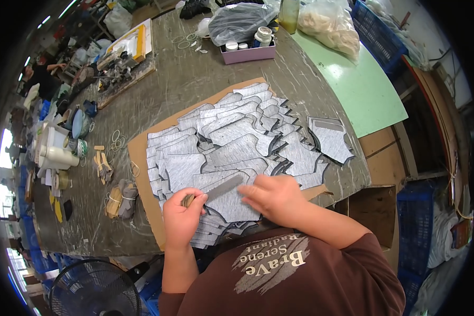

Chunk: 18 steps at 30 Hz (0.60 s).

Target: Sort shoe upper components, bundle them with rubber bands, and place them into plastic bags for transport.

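Note:
Grey fabric-like cut pieces (231, 134) with dark edges lie in overlapping rows before me. Across the nearest piece, between my hands, runs a narrow dark grey strip (225, 189). My left hand (181, 218) is closed on a small brownish bundle (187, 199), too small to name surely. Its fingertips are at the strip's left end. My right hand (275, 197) hovers at the strip's right end, its fingers bent, a little apart and slightly blurred. No held thing shows in it. To the right sits a separate small stack of pieces (332, 142) with a similar strip on top.
Brown cardboard (140, 152) lies under the pieces on the dark worktable (168, 63). Rubber-banded bundles (120, 200) lie left. A purple box (250, 54) with bottles stands at the back, a green board (353, 87) at right. A black fan (95, 289) stands lower left.

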Available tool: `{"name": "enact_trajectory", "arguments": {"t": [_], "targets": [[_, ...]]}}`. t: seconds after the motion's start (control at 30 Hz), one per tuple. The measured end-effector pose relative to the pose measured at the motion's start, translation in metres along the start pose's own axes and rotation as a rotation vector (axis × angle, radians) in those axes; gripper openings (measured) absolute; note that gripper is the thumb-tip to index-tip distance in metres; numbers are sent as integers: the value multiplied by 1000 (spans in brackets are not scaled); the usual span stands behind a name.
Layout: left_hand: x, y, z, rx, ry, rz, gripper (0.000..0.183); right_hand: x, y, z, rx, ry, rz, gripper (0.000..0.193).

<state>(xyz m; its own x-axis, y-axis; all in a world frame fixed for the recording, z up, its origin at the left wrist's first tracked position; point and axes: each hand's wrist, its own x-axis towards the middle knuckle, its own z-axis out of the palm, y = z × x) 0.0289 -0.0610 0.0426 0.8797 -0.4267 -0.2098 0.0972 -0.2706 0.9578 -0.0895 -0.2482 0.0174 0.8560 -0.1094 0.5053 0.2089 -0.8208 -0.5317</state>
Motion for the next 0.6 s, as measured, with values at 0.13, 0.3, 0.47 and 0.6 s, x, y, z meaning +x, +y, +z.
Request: {"name": "enact_trajectory", "arguments": {"t": [0.13,0.3,0.47,0.6], "targets": [[5,6,4,104,-50,-73,5,-12,5,14,-196,-82,-61,21],[9,-1,3,96,-56,-22,5,-12,6,13,-219,-101,-63,21],[10,-5,3,85,-52,-8,4,-11,5,11,-239,-103,-72,21],[11,-6,4,89,-50,7,4,-11,4,12,-286,-36,-136,23]]}}
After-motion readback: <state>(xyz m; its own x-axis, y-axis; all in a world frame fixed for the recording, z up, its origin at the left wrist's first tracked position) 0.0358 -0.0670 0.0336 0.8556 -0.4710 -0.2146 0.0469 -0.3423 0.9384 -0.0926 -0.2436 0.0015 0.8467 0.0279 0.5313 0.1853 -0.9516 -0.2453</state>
